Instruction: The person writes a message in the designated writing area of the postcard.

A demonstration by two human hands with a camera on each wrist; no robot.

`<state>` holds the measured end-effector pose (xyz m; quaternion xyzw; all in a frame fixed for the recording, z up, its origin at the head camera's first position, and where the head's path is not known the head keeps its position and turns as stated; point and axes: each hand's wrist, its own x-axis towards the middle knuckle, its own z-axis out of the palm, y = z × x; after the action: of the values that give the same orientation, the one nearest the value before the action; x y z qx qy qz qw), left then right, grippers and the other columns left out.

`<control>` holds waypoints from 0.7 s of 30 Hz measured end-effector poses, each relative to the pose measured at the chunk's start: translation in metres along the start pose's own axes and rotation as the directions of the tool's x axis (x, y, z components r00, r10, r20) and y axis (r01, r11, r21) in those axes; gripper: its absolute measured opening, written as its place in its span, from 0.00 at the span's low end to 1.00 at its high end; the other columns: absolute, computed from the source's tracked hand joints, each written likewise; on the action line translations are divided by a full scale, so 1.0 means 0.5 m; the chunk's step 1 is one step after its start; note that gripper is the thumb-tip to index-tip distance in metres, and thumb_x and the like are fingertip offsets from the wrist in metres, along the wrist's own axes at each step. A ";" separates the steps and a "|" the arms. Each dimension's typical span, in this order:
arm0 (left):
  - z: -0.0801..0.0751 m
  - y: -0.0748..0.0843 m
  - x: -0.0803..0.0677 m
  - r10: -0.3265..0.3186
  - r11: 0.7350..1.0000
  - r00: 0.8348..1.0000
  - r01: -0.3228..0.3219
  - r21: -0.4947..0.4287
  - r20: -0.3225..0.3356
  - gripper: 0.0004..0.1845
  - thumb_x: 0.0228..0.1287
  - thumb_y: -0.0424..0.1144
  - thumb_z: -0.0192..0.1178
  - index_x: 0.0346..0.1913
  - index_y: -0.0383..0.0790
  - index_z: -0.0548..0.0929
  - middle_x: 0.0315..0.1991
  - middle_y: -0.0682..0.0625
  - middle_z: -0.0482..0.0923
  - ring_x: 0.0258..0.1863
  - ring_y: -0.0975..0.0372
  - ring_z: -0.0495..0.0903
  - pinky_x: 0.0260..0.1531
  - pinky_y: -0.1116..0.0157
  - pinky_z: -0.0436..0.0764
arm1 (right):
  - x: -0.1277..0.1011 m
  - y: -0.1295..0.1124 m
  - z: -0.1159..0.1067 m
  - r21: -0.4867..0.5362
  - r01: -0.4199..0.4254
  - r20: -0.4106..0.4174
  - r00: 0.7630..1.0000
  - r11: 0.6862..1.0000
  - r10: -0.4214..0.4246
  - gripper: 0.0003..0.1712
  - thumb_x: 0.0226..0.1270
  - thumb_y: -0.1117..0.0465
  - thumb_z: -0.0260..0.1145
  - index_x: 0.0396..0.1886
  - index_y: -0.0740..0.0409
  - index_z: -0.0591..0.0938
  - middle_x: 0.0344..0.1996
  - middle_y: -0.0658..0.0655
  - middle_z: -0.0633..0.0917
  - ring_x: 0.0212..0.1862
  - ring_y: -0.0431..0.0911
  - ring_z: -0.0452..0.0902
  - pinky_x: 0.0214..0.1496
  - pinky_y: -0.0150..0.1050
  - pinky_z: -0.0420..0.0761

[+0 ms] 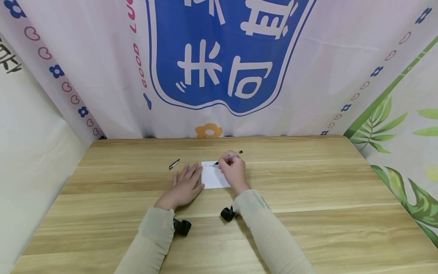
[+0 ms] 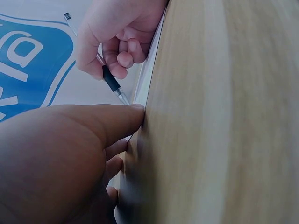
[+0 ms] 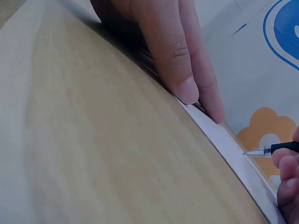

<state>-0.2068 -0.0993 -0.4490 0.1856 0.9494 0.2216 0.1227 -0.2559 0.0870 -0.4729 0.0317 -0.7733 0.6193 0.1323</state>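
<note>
A small white sheet of paper (image 1: 213,179) lies on the wooden table, with a short row of dark marks along its upper part. My right hand (image 1: 234,171) pinches a pen (image 1: 230,156) with a black grip, its tip at the paper by the end of that row. The pen's metal tip (image 3: 254,152) also shows on the paper in the right wrist view. My left hand (image 1: 186,186) lies spread with straight fingers, its thumb and fingertips on the paper's left edge. Just beyond the left fingers rests a dark pen cap (image 1: 174,164).
The wooden table (image 1: 325,213) reaches back to a white printed curtain (image 1: 113,76) with a blue sign pattern. Black wrist cameras (image 1: 182,227) sit at both cuffs, close over the table. Leaf-patterned cloth (image 1: 403,160) hangs at the right.
</note>
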 end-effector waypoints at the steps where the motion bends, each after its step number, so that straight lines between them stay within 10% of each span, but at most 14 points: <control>1: 0.000 0.000 0.000 0.001 1.000 1.000 -0.001 0.002 -0.001 0.34 0.73 0.49 0.45 0.74 0.41 0.48 0.75 0.43 0.38 0.72 0.46 0.31 0.62 0.37 0.31 | 0.000 0.000 0.000 0.000 0.001 -0.002 1.000 1.000 -0.001 0.06 0.59 0.65 0.62 0.23 0.58 0.78 0.18 0.54 0.80 0.20 0.45 0.75 0.23 0.35 0.75; 21: 0.002 -0.003 0.001 0.007 1.000 1.000 -0.007 -0.007 -0.004 0.34 0.73 0.48 0.46 0.74 0.41 0.48 0.75 0.43 0.38 0.72 0.46 0.31 0.62 0.37 0.32 | 0.002 0.007 0.001 0.002 0.055 -0.038 0.998 0.998 -0.055 0.08 0.56 0.68 0.60 0.19 0.58 0.77 0.16 0.54 0.79 0.17 0.45 0.74 0.20 0.33 0.73</control>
<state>-0.2075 -0.0998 -0.4506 0.1881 0.9482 0.2259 0.1207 -0.2576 0.0873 -0.4760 0.0416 -0.7685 0.6171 0.1639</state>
